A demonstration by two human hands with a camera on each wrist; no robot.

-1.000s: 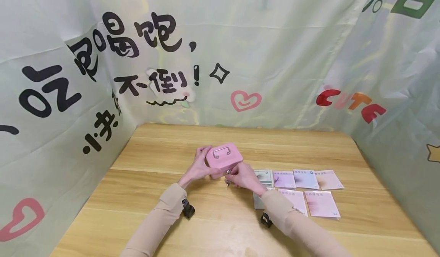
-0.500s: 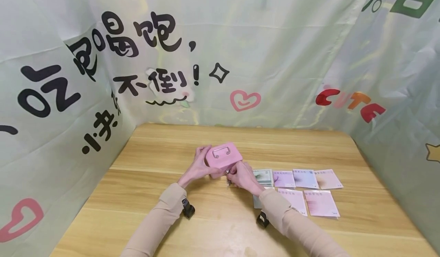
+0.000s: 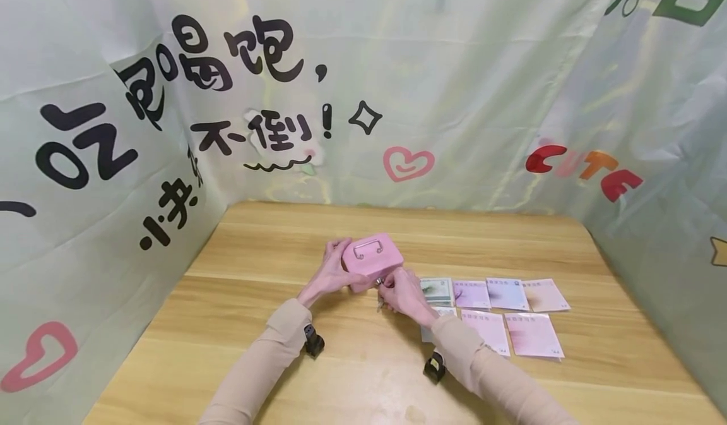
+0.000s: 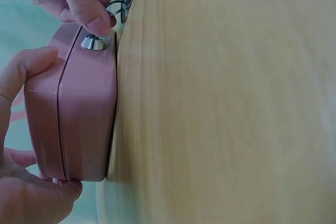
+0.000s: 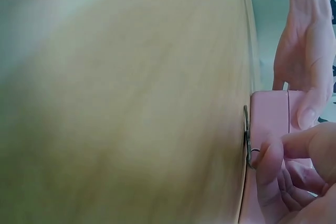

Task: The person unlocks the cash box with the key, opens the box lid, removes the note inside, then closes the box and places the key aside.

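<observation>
A small pink cash box (image 3: 382,259) with a wire handle on its lid sits on the table, its lid down. My left hand (image 3: 334,273) holds the box by its left side, thumb along the front. At the front, my right hand (image 3: 404,295) pinches a key at the round silver lock (image 4: 94,43). That key's head is mostly hidden by the thumb and fingers. From it hangs a key ring (image 4: 114,8) with a second key (image 4: 127,4) dangling beside the fingers.
Two rows of play banknotes lie to the right: a green stack (image 3: 436,292), a purple note (image 3: 471,295), a blue note (image 3: 507,293), an orange note (image 3: 545,295) and pink notes (image 3: 534,335) in front. Printed cloth (image 3: 454,96) encloses the wooden table (image 3: 341,381).
The right hand has turned slightly at the lock, and the dangling key has shifted with it. The left hand keeps its hold, and the box stays in place. The head view has shifted slightly.
</observation>
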